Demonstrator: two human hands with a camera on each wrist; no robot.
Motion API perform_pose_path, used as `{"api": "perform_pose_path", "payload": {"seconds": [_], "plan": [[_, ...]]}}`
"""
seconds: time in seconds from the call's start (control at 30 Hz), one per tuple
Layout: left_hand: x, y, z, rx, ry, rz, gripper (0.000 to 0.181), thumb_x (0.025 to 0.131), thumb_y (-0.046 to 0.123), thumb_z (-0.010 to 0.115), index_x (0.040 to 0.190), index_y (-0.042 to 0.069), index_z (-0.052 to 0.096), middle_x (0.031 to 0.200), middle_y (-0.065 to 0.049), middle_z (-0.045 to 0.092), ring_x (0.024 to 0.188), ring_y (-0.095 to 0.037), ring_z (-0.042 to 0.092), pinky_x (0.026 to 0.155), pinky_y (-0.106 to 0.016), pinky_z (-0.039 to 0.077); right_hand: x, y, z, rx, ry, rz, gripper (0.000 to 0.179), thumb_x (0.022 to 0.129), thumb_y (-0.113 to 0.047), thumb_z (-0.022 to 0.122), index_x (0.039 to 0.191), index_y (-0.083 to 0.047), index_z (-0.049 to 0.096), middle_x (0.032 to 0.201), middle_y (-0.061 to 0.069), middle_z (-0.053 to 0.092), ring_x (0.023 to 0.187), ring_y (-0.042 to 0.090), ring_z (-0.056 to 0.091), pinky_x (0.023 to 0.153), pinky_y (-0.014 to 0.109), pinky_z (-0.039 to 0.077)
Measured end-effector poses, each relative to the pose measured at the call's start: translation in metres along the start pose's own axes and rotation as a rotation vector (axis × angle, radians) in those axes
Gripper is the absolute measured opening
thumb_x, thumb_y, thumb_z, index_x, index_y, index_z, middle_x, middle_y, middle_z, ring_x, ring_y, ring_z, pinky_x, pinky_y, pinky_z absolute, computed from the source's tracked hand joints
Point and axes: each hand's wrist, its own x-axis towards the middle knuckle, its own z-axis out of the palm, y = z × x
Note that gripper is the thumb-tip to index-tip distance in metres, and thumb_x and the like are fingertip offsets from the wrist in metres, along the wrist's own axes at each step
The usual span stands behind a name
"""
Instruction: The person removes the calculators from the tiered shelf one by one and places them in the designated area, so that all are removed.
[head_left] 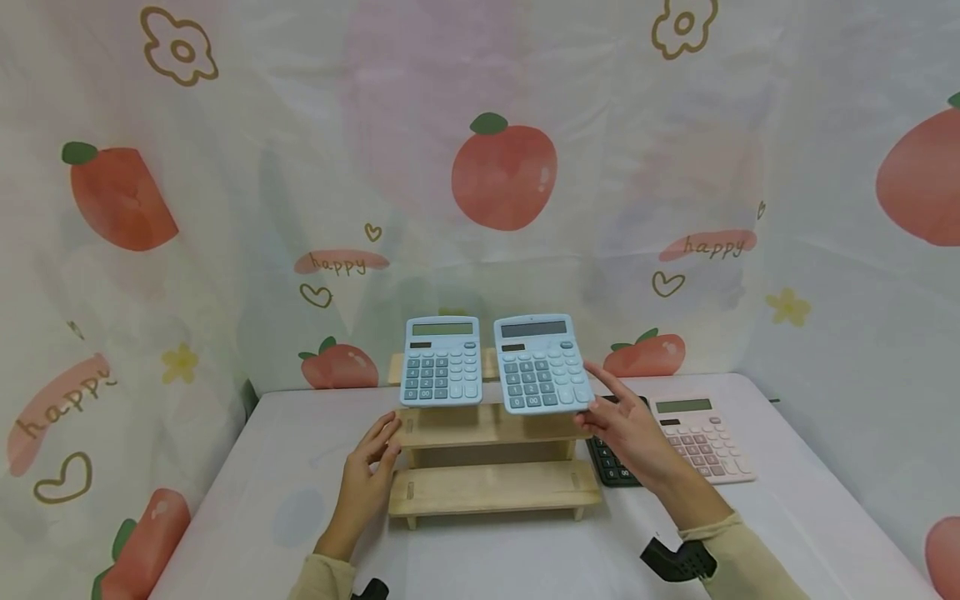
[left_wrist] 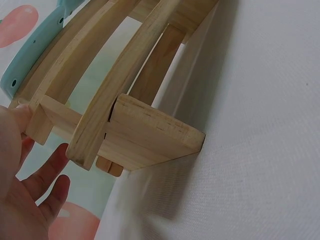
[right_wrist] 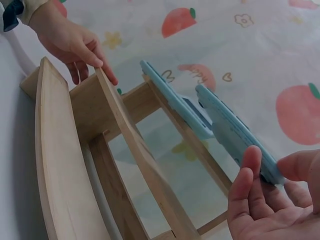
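Observation:
A tiered wooden rack [head_left: 495,486] stands on the table. At the end of its middle board, my left hand [head_left: 365,483] pinches the wood between thumb and index finger; the other fingers hang loose beside it. My right hand [head_left: 633,437] holds a light blue calculator [head_left: 542,364] by its lower right corner, thumb on one face and fingers behind. In the right wrist view this calculator [right_wrist: 235,130] is tilted, lifted off the boards at its near end. A second blue calculator [head_left: 441,364] leans on the rack's upper left, keys facing me.
Right of the rack, a black calculator [head_left: 613,468] lies partly behind my right hand. Beside it lies a pink and white calculator [head_left: 703,443]. A white cloth covers the table [head_left: 480,562], and a fruit-printed curtain [head_left: 405,183] hangs behind.

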Motion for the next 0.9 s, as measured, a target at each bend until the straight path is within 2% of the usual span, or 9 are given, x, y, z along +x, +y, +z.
{"api": "perform_pose_path", "payload": {"seconds": [0.27,0.43,0.63,0.9], "plan": [[0.001,0.0,0.0,-0.006,-0.001,0.008,0.038,0.101,0.013,0.062,0.138,0.004,0.062,0.15,-0.015,0.055,0.135,-0.03,0.056,0.085,-0.021,0.056,-0.01,-0.001,0.0,-0.077,0.016,0.016,0.063,0.109,-0.018,0.045,0.164,-0.016,0.013,0.13,-0.003,0.059,0.099,0.013,0.062,0.09,0.021,0.054],[0.001,0.0,-0.001,-0.011,-0.001,-0.004,0.038,0.101,0.014,0.062,0.138,0.006,0.062,0.151,-0.013,0.055,0.134,-0.028,0.057,0.085,-0.021,0.055,-0.015,0.0,0.0,-0.071,0.014,0.013,0.064,0.109,-0.018,0.045,0.164,-0.013,0.012,0.122,-0.007,0.064,0.096,0.009,0.062,0.088,0.021,0.054],[0.0,0.001,-0.001,-0.007,0.001,0.002,0.038,0.1,0.011,0.063,0.137,0.004,0.062,0.15,-0.015,0.055,0.132,-0.031,0.058,0.085,-0.021,0.055,-0.024,-0.001,0.001,-0.072,0.016,0.008,0.065,0.109,-0.019,0.045,0.163,-0.01,0.01,0.124,-0.008,0.062,0.096,0.008,0.062,0.089,0.019,0.053],[0.001,0.002,-0.001,-0.022,-0.013,-0.017,0.038,0.102,0.016,0.06,0.139,0.005,0.061,0.151,-0.013,0.054,0.133,-0.029,0.058,0.086,-0.02,0.055,-0.035,0.002,-0.003,-0.019,-0.014,-0.005,0.066,0.109,-0.017,0.046,0.163,-0.009,0.01,0.123,-0.008,0.063,0.095,0.008,0.063,0.089,0.019,0.054]]}}
